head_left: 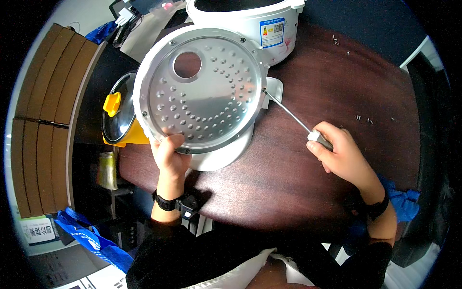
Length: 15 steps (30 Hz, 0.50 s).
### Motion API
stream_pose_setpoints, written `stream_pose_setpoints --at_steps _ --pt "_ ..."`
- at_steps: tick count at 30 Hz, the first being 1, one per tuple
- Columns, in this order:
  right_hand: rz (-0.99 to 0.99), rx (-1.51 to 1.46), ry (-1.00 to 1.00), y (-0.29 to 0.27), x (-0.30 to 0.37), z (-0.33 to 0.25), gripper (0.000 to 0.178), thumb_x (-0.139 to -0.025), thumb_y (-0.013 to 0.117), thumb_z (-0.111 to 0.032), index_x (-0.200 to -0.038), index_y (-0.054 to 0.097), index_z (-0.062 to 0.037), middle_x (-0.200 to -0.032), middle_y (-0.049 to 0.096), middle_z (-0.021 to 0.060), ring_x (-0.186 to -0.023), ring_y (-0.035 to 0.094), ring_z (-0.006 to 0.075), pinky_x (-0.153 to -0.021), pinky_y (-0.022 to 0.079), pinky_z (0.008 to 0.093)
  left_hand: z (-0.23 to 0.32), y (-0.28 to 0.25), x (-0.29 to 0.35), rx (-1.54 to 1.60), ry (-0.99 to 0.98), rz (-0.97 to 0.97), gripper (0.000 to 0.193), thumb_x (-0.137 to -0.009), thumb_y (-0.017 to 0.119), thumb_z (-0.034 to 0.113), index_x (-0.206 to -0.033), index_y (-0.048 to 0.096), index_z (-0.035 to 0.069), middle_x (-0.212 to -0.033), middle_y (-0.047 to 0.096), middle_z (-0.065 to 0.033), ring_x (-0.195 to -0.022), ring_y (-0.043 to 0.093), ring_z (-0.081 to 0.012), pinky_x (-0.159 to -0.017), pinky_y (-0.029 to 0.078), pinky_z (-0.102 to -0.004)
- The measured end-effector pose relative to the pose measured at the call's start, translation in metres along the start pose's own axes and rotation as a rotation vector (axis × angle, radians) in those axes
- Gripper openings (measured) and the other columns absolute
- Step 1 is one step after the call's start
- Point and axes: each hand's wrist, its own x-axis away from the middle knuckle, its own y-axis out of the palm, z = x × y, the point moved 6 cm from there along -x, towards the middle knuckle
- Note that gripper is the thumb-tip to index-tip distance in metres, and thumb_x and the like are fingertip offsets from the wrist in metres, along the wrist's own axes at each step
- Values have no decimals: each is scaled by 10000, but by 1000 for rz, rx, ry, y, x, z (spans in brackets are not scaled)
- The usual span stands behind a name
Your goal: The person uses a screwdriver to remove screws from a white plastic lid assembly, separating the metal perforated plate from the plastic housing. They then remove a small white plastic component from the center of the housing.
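My left hand (169,153) grips the lower edge of a round rice cooker lid (207,91), its thumb on the rim. The lid's dimpled metal inner side faces me, with a round hole at its upper left and small screws or screw holes around the rim. In my closed right hand (339,151) is a screwdriver (291,114) with a long thin shaft. Its tip meets the right part of the lid's rim. Behind the lid stands the white rice cooker body (231,18), open at the top, with a label on its side.
Loose screws (369,121) lie in small groups on the right of the dark wooden table (308,192). A yellow pot with a glass lid (126,113) is at the left. White parts show under the cooker lid. Blue bags (94,238) hang at lower left.
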Motion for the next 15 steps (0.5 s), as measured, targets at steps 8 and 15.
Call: stream_pose_setpoints --at_steps 8,15 --pt "4 34 21 -5 2 -5 227 -820 648 -200 -823 564 12 -677 603 164 -612 614 231 -564 445 345 -5 13 6 -69 -86 47 462 -665 517 -35 -1127 509 -23 -973 592 -107 -858 594 -219 -784 495 -340" --pt "10 137 82 -16 9 11 262 -824 652 -237 -835 567 11 -704 613 160 -640 617 239 -581 451 353 -10 37 6 -205 -176 -6 544 -654 535 97 -1176 465 -36 -1044 558 -145 -933 572 -270 -825 491 -375"
